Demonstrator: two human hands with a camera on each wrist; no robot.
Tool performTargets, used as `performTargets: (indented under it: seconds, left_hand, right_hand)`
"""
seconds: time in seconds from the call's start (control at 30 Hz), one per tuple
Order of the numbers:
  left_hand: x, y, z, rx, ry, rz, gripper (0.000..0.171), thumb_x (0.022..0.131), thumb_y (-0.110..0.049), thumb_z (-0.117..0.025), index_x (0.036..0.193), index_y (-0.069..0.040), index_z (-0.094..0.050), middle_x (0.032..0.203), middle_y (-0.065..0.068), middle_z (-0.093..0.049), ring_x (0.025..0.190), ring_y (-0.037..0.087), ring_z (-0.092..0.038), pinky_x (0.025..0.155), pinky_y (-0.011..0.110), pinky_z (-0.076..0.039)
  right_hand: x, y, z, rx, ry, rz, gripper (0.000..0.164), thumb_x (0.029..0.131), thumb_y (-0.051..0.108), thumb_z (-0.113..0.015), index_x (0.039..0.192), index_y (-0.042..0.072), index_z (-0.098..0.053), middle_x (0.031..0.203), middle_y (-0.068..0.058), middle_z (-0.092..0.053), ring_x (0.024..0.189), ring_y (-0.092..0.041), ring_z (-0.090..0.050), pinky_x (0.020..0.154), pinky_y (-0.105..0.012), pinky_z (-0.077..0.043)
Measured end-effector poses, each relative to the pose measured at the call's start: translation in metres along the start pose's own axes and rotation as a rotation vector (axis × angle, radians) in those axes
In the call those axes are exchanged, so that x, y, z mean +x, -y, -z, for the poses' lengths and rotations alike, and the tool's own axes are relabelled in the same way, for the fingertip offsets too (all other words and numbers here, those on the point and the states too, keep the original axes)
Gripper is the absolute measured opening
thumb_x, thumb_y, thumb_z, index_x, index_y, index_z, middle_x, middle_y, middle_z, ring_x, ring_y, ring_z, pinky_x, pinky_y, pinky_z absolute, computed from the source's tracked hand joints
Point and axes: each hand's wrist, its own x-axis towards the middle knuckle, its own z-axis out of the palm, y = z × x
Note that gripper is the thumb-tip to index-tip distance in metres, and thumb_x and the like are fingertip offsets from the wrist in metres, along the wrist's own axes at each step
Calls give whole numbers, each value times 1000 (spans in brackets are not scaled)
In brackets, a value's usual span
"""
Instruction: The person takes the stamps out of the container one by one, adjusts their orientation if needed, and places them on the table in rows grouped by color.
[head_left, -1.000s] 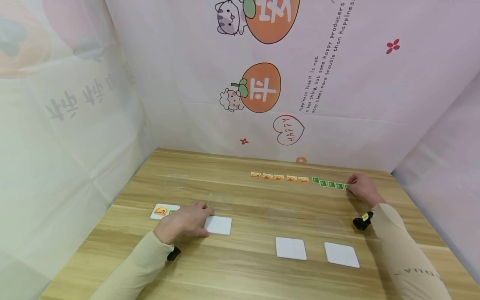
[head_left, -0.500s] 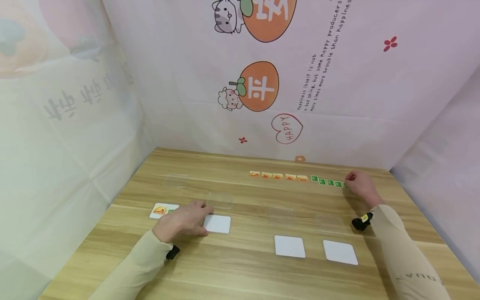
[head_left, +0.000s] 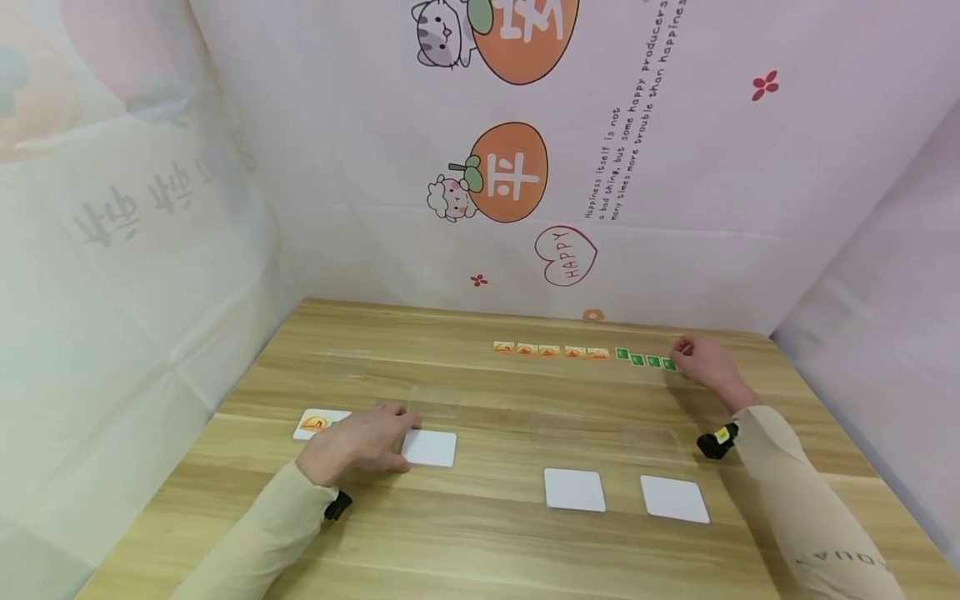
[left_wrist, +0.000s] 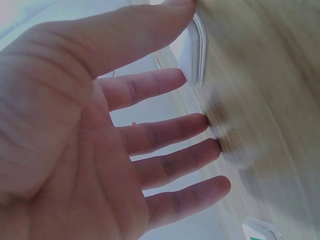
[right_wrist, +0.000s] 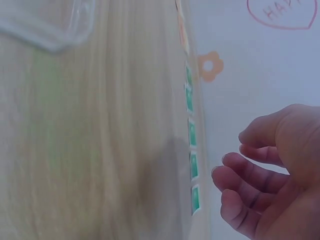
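My left hand [head_left: 367, 442] lies beside a white card stack [head_left: 431, 448], its thumb and fingertips at the stack's left edge. In the left wrist view its fingers [left_wrist: 170, 165] are nearly straight and spread, and the thumb touches the white cards [left_wrist: 187, 52]. My right hand [head_left: 708, 367] hovers at the right end of a row of small green square cards [head_left: 654, 362], hiding the last one in the head view. In the right wrist view its fingers [right_wrist: 245, 182] curl loosely with nothing between them, next to the green cards [right_wrist: 193, 165].
Small orange picture cards [head_left: 549, 351] continue the row leftward. Two white card stacks [head_left: 573, 490] [head_left: 673, 499] lie at front right. A white card with orange and green pictures [head_left: 313, 422] is partly behind my left hand. Clear plastic trays [head_left: 566, 432] sit midway; a printed cloth [head_left: 637, 267] rises behind.
My right hand has shifted slightly left and back over the end of the green row, covering the last card. My left hand stays at the white stack. The head view has shifted a little.
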Motion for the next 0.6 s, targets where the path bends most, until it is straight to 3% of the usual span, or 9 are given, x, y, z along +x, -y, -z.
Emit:
performTargets:
  seconds: [0.6]
  left_hand:
    - [-9,15,14,-23,-30,-38,57,87,-31,-74,134,-7,-53,127,17,-57,111,31,-60,94,47,-50]
  right_hand:
    - [-11,46,-2,-38,-28,118,31,99,27,-52,109,-1,-61,97,-20,-68,77,-24,-63,59,-31,-49]
